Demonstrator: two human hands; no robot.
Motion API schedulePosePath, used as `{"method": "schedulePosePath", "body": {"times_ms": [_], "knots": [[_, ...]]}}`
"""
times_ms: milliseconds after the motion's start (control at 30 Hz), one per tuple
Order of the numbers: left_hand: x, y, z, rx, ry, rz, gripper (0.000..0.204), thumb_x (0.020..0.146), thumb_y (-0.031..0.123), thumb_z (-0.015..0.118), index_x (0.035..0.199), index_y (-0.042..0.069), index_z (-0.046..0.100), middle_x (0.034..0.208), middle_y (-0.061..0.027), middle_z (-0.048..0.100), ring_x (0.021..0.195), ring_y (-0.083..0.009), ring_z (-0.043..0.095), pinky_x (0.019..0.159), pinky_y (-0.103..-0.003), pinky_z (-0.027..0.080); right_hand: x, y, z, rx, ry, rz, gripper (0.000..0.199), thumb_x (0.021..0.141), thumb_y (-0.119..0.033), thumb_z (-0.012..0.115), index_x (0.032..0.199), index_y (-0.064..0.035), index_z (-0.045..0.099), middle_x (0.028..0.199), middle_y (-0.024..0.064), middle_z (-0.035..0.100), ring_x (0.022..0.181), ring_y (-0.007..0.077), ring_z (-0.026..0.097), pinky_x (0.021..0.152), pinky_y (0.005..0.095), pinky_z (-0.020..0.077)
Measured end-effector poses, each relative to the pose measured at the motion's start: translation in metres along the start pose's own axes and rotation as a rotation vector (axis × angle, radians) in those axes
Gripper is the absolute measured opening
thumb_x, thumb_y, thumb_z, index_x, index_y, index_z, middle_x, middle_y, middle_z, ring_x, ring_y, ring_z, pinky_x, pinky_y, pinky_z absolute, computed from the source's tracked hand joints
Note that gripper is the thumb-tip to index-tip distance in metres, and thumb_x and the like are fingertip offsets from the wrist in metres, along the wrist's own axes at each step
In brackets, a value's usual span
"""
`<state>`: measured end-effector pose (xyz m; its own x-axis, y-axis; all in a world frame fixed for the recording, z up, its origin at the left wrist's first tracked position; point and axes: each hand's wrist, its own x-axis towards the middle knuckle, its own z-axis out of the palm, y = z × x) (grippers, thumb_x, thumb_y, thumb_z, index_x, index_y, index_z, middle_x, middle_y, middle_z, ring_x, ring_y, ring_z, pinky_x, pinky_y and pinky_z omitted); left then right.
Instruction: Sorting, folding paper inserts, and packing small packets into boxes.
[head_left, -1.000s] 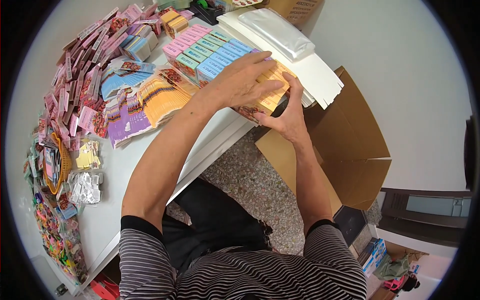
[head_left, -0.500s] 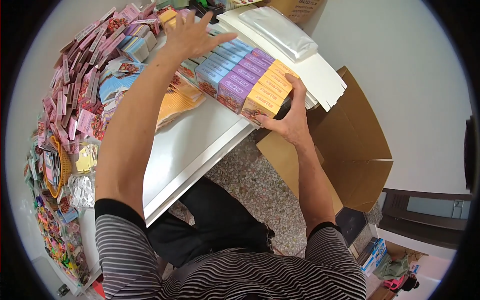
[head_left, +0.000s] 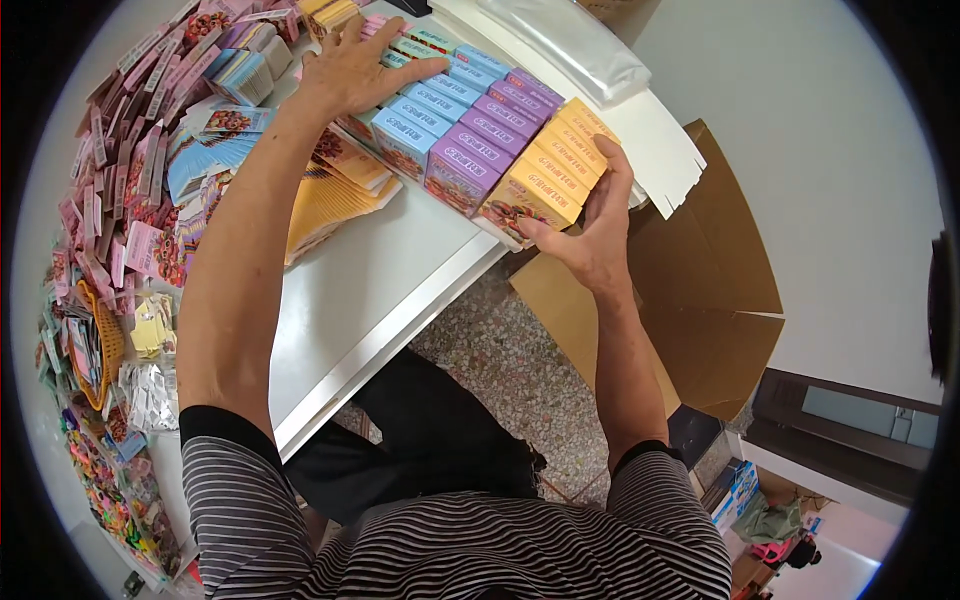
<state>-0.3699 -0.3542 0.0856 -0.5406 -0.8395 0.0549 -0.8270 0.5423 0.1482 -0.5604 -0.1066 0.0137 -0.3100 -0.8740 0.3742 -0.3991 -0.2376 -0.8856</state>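
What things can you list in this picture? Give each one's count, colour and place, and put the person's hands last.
small boxes: many, in a row of blue, purple and yellow, at the table's near edge
table: one, white, left half of the view
flat cards: a fanned pile, yellow and blue, left of the boxes
small packets: many, mostly pink, along the table's left side
cardboard box: one, brown, open, on the floor at right
left hand: flat on the far end of the row
right hand: against the yellow end
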Motion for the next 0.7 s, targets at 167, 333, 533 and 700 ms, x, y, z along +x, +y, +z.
{"method": "schedulePosePath", "body": {"times_ms": [167,333,533,700], "knots": [[-0.008,-0.004,-0.015,-0.052,-0.112,-0.025,0.107,0.082,0.089,0.042,0.159,0.015,0.031,0.165,-0.0282,0.016,0.152,-0.0469,0.014,0.123,-0.057,0.014,-0.003,0.002,0.017,0.174,0.074,-0.015,0.112,0.063,-0.012,0.090,0.151,-0.0075,0.019,0.140,0.0180,0.037,0.134,0.0291,0.044,0.114,0.0434,0.0390],[-0.007,0.005,-0.016,-0.053,-0.136,-0.022,0.108,0.081,0.088,0.044,0.159,0.014,0.031,0.164,-0.0283,0.017,0.152,-0.0464,0.015,0.123,-0.056,0.016,-0.014,0.024,0.019,0.150,0.168,-0.132,0.114,0.062,-0.019,0.091,0.150,-0.0070,0.018,0.137,0.0186,0.038,0.129,0.0291,0.048,0.108,0.0444,0.0460],[0.027,-0.082,0.053,0.160,0.201,-0.008,0.110,0.081,0.090,0.041,0.159,0.013,0.032,0.164,-0.0283,0.019,0.152,-0.0451,0.016,0.123,-0.055,0.017,-0.006,0.033,0.036,-0.102,0.093,-0.228,0.114,0.063,-0.023,0.091,0.150,-0.0082,0.019,0.138,0.0180,0.037,0.128,0.0291,0.048,0.105,0.0439,0.0478],[-0.003,0.000,-0.004,-0.096,-0.004,0.015,0.106,0.083,0.081,0.052,0.156,0.007,0.035,0.163,-0.0288,0.021,0.152,-0.0448,0.018,0.123,-0.055,0.018,-0.007,0.009,0.007,-0.403,0.037,-0.234,0.110,0.061,-0.025,0.093,0.148,-0.0099,0.026,0.140,0.0197,0.034,0.132,0.0333,0.044,0.109,0.0477,0.0418]]}}
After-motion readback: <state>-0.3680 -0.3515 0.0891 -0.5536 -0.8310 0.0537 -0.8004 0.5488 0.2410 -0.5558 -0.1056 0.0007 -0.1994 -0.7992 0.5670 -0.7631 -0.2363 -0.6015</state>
